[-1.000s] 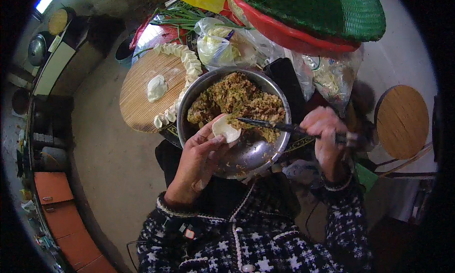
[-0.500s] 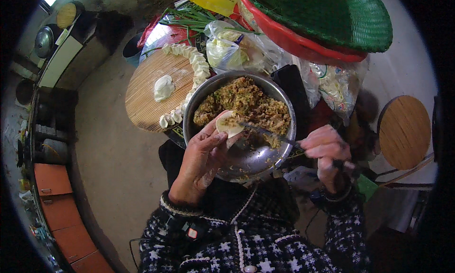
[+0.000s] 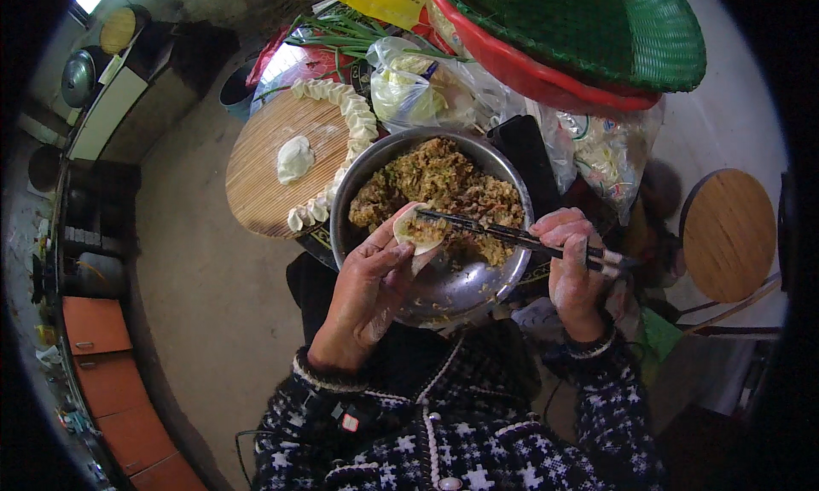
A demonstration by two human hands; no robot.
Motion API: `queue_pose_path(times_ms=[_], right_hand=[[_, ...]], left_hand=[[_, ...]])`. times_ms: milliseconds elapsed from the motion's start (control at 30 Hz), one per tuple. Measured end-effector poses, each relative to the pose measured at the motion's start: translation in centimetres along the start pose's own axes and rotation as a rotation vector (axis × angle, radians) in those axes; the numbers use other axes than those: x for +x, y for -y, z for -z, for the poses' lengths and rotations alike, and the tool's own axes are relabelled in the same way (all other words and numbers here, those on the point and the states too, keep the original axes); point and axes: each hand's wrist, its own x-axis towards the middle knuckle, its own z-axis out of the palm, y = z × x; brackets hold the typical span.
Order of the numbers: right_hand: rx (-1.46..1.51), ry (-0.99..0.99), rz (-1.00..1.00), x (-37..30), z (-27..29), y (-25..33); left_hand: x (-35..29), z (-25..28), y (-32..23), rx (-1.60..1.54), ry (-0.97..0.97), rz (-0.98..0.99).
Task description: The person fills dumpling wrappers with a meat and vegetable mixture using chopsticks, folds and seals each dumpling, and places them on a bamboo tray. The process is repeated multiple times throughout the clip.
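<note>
Over a steel bowl (image 3: 465, 296), my left hand (image 3: 368, 282) pinches a round dumpling wrapper (image 3: 429, 240) with some filling on it. My right hand (image 3: 573, 265), closed, grips a pair of dark chopsticks (image 3: 499, 230), whose tips touch the wrapper at its upper part. Brown minced filling flecked with green (image 3: 439, 174) fills the far part of the bowl; the near inside wall shows bare metal. Left of the bowl lies a round ribbed board (image 3: 256, 162), edged on its right by a curved row of folded dumplings (image 3: 357, 111). A stack of white wrappers (image 3: 295, 159) rests on it.
Beyond the bowl lie a plastic bag of vegetables (image 3: 409, 94) and green onions (image 3: 341, 37). A green woven basket (image 3: 589, 30) sits in a red basin (image 3: 533, 77) at the far right. A dark phone-like slab (image 3: 522, 154) adjoins the bowl; a round wooden stool (image 3: 729, 235) stands right.
The chopsticks' blur is gone, and more filling shows on the wrapper. My right hand has shifted slightly left and its wrist has turned. My left hand stays nearly in place.
</note>
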Motion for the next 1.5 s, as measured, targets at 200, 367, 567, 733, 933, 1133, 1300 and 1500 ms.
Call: queue_pose_path(times_ms=[200, 367, 567, 733, 933, 1133, 1300, 1500], right_hand=[[-0.163, -0.009, 0.131, 0.2, 1.4, -0.2], [-0.205, 0.129, -0.215, 1.7, 3.0, -0.5], [-0.064, -0.034, -0.084, 2.2, 4.5, 0.7], [0.301, -0.111, -0.218, 1.3, 2.6, 0.5], [0.061, 0.097, -0.077, 1.8, 1.5, 0.6], [-0.112, 0.126, 0.023, 2.2, 1.9, 1.2], [-0.039, 0.024, -0.080, 2.0, 1.9, 0.4], [-0.141, 0.116, -0.202, 2.5, 3.3, -0.8]], left_hand=[[-0.1, 0.7, -0.2, 0.040, -0.004, -0.027], [0.1, 1.5, -0.1, 0.022, -0.007, -0.043], [-0.1, 1.7, -0.4, 0.060, -0.001, -0.080], [-0.6, 0.6, -0.6, 0.122, -0.045, -0.048], [-1.2, -0.6, -0.8, 0.254, -0.136, -0.059], [-1.0, 0.3, -0.7, 0.238, -0.079, -0.039], [-0.5, 1.6, -0.6, 0.151, -0.033, -0.047], [-0.5, 2.0, -1.0, 0.095, 0.022, -0.018]])
